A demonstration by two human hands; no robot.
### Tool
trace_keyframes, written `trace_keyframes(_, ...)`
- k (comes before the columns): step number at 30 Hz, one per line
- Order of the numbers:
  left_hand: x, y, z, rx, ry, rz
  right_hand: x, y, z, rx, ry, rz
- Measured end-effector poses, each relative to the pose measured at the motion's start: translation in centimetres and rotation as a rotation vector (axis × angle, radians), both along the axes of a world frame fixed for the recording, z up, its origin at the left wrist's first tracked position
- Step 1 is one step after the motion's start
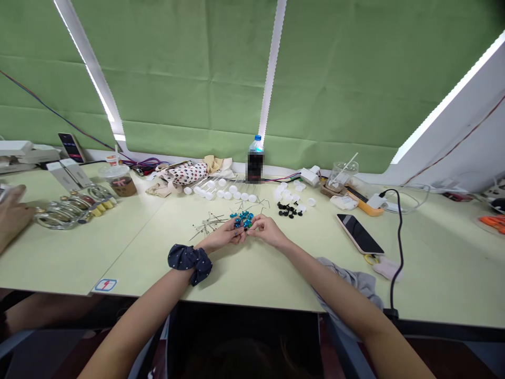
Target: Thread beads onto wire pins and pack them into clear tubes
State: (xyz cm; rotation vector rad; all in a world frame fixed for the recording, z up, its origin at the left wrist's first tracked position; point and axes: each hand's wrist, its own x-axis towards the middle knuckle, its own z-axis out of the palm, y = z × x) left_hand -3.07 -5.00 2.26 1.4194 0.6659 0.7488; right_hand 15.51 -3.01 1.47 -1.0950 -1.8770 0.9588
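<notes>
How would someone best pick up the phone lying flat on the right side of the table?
I'd grip the phone by its two long edges, around the middle, coming from above: it lies flat, screen up, so those edges offer the narrowest span. Avoid its near end, where the yellow ring sits close.

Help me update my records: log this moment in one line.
left hand: at small blue parts | right hand: close beside left hand | any held items: unclear | nearby: thin metal pins, black pieces

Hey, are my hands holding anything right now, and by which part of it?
Your left hand and right hand are close together at the shiny blue parts; any hold there is too small to make out.
</notes>
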Motion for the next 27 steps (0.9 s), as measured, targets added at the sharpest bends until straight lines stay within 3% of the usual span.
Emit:
trace_keyframes(12, 0.1, -0.2, 0.4, -0.026, 0.017, -0.029, -0.2, 0.1, -0.4, -0.065, 0.067, 0.007)
trace_keyframes(18, 0.0, 0.1, -0.3, -0.049, 0.005, 0.026, 0.2, 0.3, -0.7, -0.022, -0.16, -0.107)
trace_keyframes(27, -0.3, 0.8, -1.3, -0.112, 0.027, 0.124, 0.7, -0.1, 0.3, 0.095, -0.458, -0.121)
